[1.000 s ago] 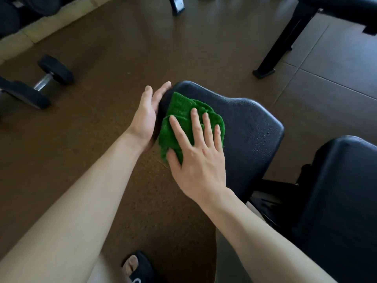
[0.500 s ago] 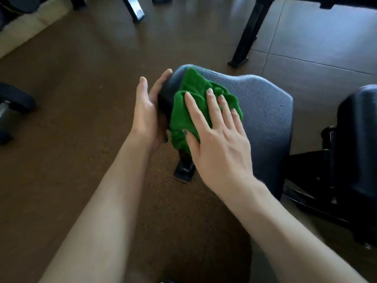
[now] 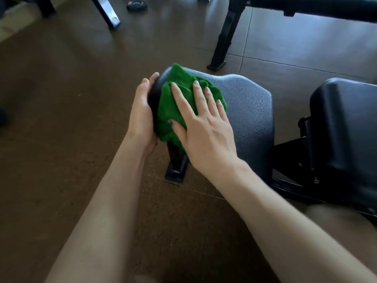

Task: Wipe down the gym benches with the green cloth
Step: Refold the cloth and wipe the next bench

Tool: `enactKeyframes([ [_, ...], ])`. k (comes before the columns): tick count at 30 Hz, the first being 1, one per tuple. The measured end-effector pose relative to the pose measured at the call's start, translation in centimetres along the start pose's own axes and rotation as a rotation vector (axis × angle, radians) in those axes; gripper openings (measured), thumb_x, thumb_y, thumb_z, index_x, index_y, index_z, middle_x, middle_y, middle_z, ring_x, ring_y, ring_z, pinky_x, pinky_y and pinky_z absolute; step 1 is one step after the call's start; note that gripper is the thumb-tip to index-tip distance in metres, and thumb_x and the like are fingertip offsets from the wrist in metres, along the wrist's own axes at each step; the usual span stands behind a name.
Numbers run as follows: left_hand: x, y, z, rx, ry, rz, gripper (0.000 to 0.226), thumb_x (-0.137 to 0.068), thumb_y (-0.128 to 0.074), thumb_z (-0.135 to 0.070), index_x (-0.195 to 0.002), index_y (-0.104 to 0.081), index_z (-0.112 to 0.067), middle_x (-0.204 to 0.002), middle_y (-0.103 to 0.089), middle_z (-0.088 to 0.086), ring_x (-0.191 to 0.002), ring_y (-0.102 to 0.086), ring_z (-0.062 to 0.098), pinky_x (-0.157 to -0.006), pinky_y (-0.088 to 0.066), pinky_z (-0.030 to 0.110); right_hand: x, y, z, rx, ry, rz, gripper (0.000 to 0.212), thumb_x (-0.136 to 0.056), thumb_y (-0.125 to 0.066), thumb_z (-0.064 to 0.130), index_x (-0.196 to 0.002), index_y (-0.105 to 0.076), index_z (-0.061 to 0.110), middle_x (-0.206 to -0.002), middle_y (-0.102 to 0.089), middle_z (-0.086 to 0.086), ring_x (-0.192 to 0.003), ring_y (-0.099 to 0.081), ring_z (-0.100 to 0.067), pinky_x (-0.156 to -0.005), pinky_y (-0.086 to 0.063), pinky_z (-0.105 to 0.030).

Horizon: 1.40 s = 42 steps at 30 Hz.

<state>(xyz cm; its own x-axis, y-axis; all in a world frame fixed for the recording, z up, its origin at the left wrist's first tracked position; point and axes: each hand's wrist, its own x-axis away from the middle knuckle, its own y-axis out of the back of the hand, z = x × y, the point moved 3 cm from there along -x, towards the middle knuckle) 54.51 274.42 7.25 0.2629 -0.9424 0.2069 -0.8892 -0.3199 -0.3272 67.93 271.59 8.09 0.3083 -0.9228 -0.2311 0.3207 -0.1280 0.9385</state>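
Observation:
A crumpled green cloth [image 3: 175, 111] lies over the left end of a black padded bench seat [image 3: 251, 115]. My right hand [image 3: 204, 127] presses flat on the cloth with fingers spread and straight. My left hand [image 3: 140, 115] rests against the seat's left edge, fingers straight and palm against the pad's side. A second black pad of the bench [image 3: 344, 135] stands to the right, joined by a black frame.
The bench's black foot [image 3: 176, 170] sits on the brown rubber floor below the cloth. Another bench's black leg [image 3: 222, 39] stands behind on grey tiles. A small black weight plate [image 3: 136, 6] and a metal leg [image 3: 108, 13] lie at the far top.
The view has shifted, bringing more of the far floor and the bench's foot into sight. My right hand has slid the cloth slightly along the seat end; my left hand stays on the edge.

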Motion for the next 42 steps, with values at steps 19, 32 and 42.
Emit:
enactKeyframes([
  [19, 0.7, -0.4, 0.3, -0.78, -0.39, -0.18, 0.058, -0.104, -0.045, -0.045, -0.155, -0.038, -0.019, -0.153, -0.047, 0.001, -0.138, -0.045, 0.012, -0.114, -0.04, 0.029, 3.5, 0.6, -3.0, -0.192, -0.2, 0.051, 0.062, -0.104, -0.026, 0.062, -0.162, -0.011, 0.046, -0.173, -0.005, -0.005, -0.16, 0.0, -0.024, -0.129, -0.001, -0.045],
  [32, 4.5, -4.7, 2.7, -1.062, -0.551, -0.224, 0.074, -0.102, -0.03, -0.052, -0.163, -0.019, -0.013, -0.171, 0.005, 0.011, -0.158, 0.011, 0.026, -0.129, -0.004, 0.047, -1.6, -0.2, -10.9, -0.266, -0.348, 0.182, 0.058, -0.106, -0.017, 0.059, -0.161, -0.004, 0.047, -0.173, 0.006, -0.001, -0.159, 0.011, -0.021, -0.128, 0.008, -0.045],
  [42, 4.2, -5.9, 4.0, -0.941, -0.563, -0.303, 0.08, -0.097, -0.041, -0.051, -0.164, -0.012, -0.017, -0.172, 0.006, 0.01, -0.157, 0.015, 0.029, -0.128, -0.001, 0.048, 5.3, 0.0, -11.6, -0.323, -0.392, 0.109, 0.057, -0.105, -0.028, 0.057, -0.16, -0.011, 0.052, -0.173, 0.004, 0.003, -0.158, 0.009, -0.018, -0.128, 0.005, -0.045],
])
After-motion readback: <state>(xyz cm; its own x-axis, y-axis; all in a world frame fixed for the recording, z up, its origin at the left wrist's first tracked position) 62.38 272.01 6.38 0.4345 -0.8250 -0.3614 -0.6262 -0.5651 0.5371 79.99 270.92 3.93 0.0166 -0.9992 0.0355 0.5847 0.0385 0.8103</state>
